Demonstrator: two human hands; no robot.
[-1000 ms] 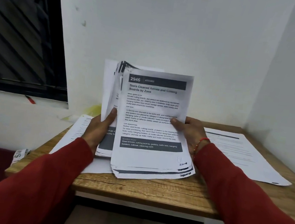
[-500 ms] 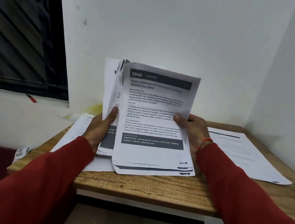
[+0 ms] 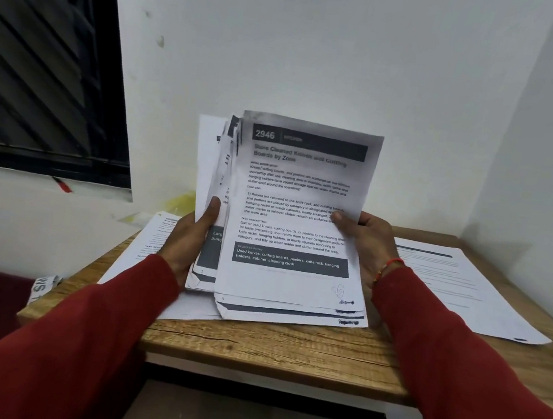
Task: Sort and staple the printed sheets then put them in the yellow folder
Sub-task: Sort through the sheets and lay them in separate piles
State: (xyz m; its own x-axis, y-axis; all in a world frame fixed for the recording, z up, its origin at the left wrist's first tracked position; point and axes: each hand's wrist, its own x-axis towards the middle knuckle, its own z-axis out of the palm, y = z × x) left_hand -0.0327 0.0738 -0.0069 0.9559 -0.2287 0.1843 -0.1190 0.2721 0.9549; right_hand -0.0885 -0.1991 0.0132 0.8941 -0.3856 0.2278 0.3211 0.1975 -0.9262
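We hold two bundles of printed sheets upright over the wooden desk (image 3: pixel 286 351), their lower edges resting near the desk's near edge. Our right hand (image 3: pixel 367 247) grips the right bundle (image 3: pixel 289 279), thumb pressed on its right margin. Its front page bears a dark header with "2946" and "KITCHEN", then the title "Store Cleaned Knives and Cutting Boards by Zone". A dark band lower down reads "Used knives, cutting boards, peelers, knife rack, hanging holders, cabinet, cleaning cloth", and there is a pen scribble at the bottom right corner. Our left hand (image 3: pixel 192 237) grips the left bundle (image 3: pixel 214 167), thumb on its front; only fragments such as "Larg" and "pump" show there. More sheets lie flat: one pile at the left (image 3: pixel 147 246) under our left wrist, another on the right (image 3: pixel 459 288) with print too small to read. Something yellow (image 3: pixel 179 200), perhaps the folder, peeks out at the far left against the wall.
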